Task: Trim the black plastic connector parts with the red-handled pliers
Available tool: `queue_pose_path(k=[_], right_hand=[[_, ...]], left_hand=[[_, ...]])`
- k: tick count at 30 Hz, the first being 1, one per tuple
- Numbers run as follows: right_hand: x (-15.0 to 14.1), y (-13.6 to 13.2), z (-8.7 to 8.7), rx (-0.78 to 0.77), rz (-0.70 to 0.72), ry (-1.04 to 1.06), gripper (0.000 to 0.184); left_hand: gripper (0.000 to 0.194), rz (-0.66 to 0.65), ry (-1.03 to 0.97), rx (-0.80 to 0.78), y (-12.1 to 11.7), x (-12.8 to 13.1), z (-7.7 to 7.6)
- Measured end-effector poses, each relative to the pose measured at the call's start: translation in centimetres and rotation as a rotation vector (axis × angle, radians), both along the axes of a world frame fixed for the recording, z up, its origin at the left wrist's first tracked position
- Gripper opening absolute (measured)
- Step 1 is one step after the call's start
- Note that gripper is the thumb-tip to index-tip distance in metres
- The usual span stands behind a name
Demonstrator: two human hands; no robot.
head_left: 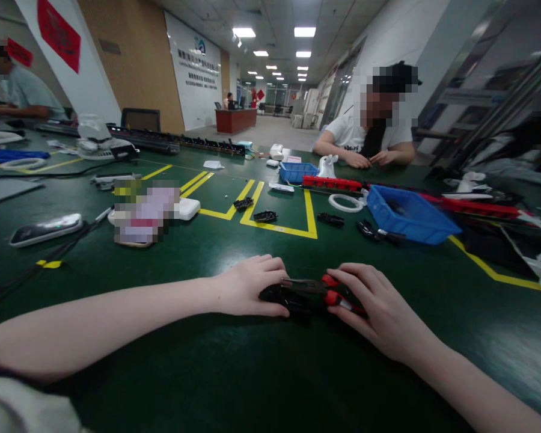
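Note:
My right hand [379,300] is closed round the red handles of a pair of pliers [313,287], whose dark jaws point left. In my left hand [252,287] a black plastic part [293,300] is gripped between thumb and fingers, low over the green table. The jaws lie across the top of this part; whether they bite on it I cannot tell. Beyond my hands, similar small black parts lie apart on the table: one [265,216] inside a yellow tape outline, another [330,219] just right of it.
A blue bin [408,216] stands at the right, with a smaller blue tray [297,172] farther back. Red strips [333,184] and a white ring [345,203] lie near them. At left are a phone [146,216], a white case [187,208] and black cables [40,267]. A person [369,132] sits opposite.

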State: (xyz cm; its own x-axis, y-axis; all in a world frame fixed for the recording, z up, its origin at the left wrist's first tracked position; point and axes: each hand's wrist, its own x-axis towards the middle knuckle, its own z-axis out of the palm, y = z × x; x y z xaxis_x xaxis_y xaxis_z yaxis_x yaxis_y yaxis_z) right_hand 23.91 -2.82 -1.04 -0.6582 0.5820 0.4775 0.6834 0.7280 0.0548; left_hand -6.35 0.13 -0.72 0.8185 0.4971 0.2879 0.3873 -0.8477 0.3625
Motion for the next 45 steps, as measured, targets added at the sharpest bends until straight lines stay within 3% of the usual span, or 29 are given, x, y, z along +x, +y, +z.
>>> queue_pose_path(k=[6,36,42,45], right_hand=[[-0.8,-0.3,0.7,0.067,0.076,-0.029,0.041],[-1.0,-0.8,1.2,-0.013,0.104,0.022,0.034],[-1.0,-0.7,1.1,0.038,0.106,0.004,0.037],[-1.0,-0.6,1.1,0.073,0.110,-0.009,0.039]], left_hand=[[0.042,-0.001,-0.002,-0.025,0.0,0.0,0.2],[0.034,-0.033,0.006,-0.030,0.0,-0.1,0.4],[0.034,-0.059,0.003,-0.036,0.0,-0.1,0.3],[0.041,-0.011,0.029,-0.014,-0.1,-0.1,0.3]])
